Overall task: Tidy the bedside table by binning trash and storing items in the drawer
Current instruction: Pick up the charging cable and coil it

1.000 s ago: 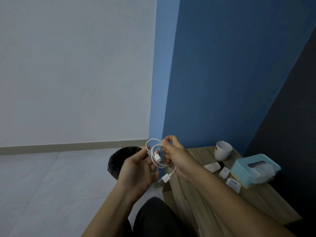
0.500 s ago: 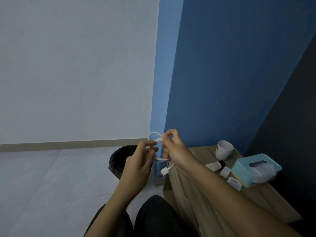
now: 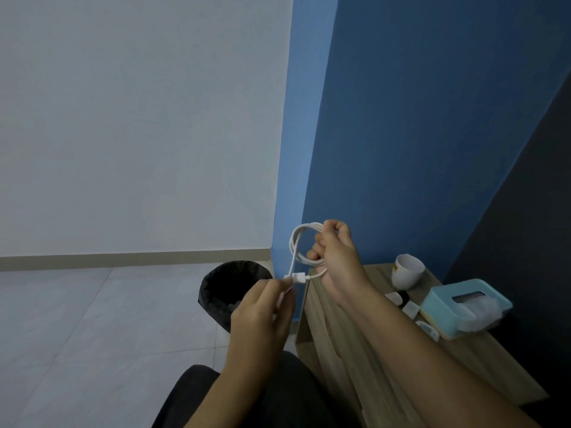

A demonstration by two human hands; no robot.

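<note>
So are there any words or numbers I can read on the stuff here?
None can be read.
White cup: a small yellow and dark mark near its rim, too blurred to read.
Tissue box, white cable, bin: no writing shows.

The wooden bedside table (image 3: pixel 355 329) carries a white cup (image 3: pixel 407 271) at its 12 o'clock end — toward 3 o'clock a teal tissue box (image 3: pixel 463 307), small white items (image 3: pixel 411 309) beside it.
</note>
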